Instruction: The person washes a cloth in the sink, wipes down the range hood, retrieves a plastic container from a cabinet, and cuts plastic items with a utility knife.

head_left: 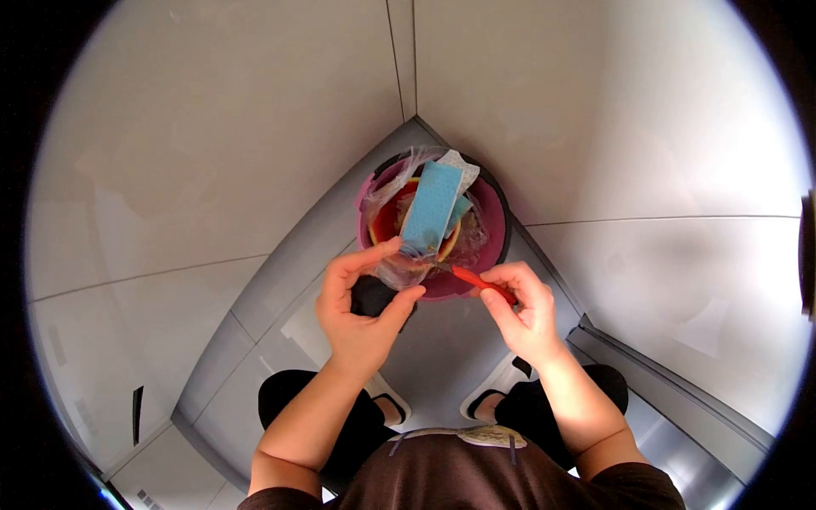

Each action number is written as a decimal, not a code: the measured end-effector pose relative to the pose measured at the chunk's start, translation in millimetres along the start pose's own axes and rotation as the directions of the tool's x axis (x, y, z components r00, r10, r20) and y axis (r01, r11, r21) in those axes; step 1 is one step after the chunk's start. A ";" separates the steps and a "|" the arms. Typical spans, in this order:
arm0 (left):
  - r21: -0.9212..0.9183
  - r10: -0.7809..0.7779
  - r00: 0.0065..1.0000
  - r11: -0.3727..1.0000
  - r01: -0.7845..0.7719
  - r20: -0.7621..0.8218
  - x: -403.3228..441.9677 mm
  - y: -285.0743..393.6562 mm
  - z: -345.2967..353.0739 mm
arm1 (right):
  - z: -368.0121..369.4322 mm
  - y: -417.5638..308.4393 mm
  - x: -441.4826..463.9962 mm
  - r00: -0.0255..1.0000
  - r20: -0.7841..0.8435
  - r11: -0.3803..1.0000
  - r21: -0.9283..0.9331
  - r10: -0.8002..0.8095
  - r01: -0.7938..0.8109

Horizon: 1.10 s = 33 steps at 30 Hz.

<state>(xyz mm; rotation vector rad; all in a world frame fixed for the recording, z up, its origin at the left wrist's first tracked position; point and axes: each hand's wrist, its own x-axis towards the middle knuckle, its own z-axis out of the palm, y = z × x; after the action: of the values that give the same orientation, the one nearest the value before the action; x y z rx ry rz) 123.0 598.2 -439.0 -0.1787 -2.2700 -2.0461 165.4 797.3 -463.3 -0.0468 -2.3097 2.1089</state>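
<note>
My left hand (361, 293) is curled, thumb and forefinger around a clear, round, plastic-looking piece (403, 270) whose kind I cannot make out. In my right hand (523, 308) is a small red-handled tool (484, 283), its short dark metal tip pointing left towards that piece. The tip is too small to tell whether it is a blade or a peeler. Both hands are over the near rim of a pink bin (490, 204). Inside the bin lie a light-blue rectangular sheet (432, 204), crumpled clear plastic (399, 183) and red-and-yellow curved scraps (384, 219).
The bin stands in a corner between two pale tiled walls (238, 127) on a grey tiled floor (438, 340). A black object (371, 295) shows behind my left hand. My feet in white slippers (489, 393) are close before the bin. A grey sill (663, 382) runs along the right.
</note>
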 end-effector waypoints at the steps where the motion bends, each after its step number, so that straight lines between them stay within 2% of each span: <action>1: 0.004 -0.007 1.000 1.000 0.007 -0.001 0.3 1.1 -1.1 | 0.5 -0.1 0.1 1.000 0.001 1.000 -0.001 0.007 -0.007; 6: 0.003 -0.029 1.000 1.000 0.029 0.003 -0.1 0.9 -3.3 | 0.1 0.7 0.7 1.000 0.003 0.999 -0.033 0.005 -0.005; 9: 0.014 -0.033 0.999 0.999 0.033 0.006 -0.8 -0.8 -4.9 | -2.4 -1.0 0.2 0.996 0.075 0.998 -0.044 0.055 -0.052; 15: -0.072 -0.112 0.994 0.991 0.112 0.006 0.6 -1.3 -4.8 | -1.4 -0.9 1.2 0.996 0.077 0.997 -0.055 0.055 -0.051; 17: -0.077 -0.121 0.992 0.989 0.123 0.032 0.3 -1.4 -3.2 | 1.3 1.7 2.1 1.000 0.000 1.000 -0.026 -0.009 0.009; 21: -0.036 -0.103 0.994 0.994 0.104 0.024 -1.7 -1.2 0.0 | 1.3 -0.9 1.8 1.000 -0.003 0.999 -0.028 -0.018 0.017; 24: 0.030 -0.048 0.999 0.998 0.047 0.022 -2.1 -0.9 0.8 | -0.5 -2.5 1.6 0.996 0.077 0.998 -0.055 0.040 -0.036; 26: 0.018 -0.091 0.996 0.996 0.090 0.022 -3.4 -0.8 1.0 | 2.2 -1.4 3.0 1.000 -0.004 0.999 -0.047 -0.014 0.014; 30: -0.019 -0.067 0.998 0.998 0.067 0.011 -2.2 -4.4 0.4 | 1.8 3.1 2.2 1.000 -0.019 0.999 -0.049 -0.010 0.009; 33: -0.040 -0.105 0.994 0.994 0.105 0.006 -2.9 -5.1 1.0 | 0.7 2.2 2.7 0.999 -0.024 0.997 -0.072 -0.032 0.030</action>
<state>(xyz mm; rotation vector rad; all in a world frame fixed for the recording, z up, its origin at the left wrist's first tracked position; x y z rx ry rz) 125.1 598.6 -444.5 -0.0677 -2.2879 -2.1453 162.7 796.9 -465.6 -0.0372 -2.3553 1.9992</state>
